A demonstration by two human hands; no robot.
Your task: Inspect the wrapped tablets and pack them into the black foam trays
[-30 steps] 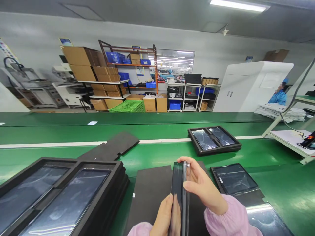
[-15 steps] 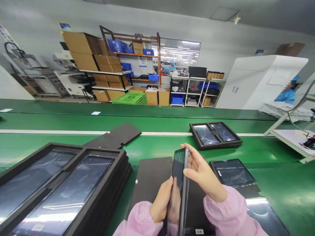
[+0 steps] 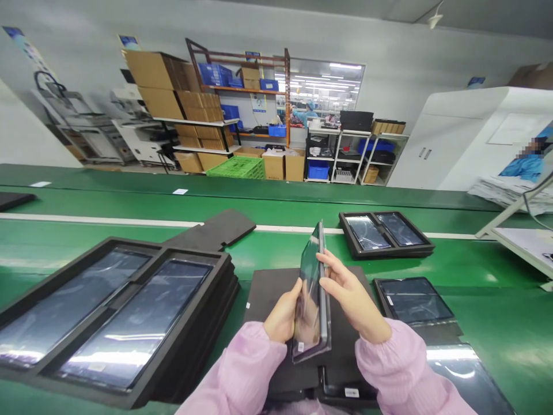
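1. Glossy black display panel is held on edge between both hands, screen face turned to the person's left, long axis running away from the body and tilted up at the far end.
2. Left hand: fingers closed on the panel's near left face and edge, thumb on top. Holding it.
3. Right hand: fingers flat against the panel's right face and back edge, closed on it too. Both hands touch the panel; the right reaches further along it, the left sits nearer the body.
4. Panel is above a black foam sheet lying on the green surface, dead centre in front of the person. It is clear of the sheet, not resting on it.
5. Pink sleeves cover both arms.
6. Just right of the hands: another dark panel lying flat, small white sticker on it, text too small to read.
7. Left: tall stack of black trays, two panels in the top one.
8. Far side, beyond the white line: lower tray stack with two panels, and loose foam pieces.
9. Small white label at the bottom under the hands; writing unreadable.
10. Background: shelves of cardboard boxes, blue bins, white cabinet. No readable brand anywhere.
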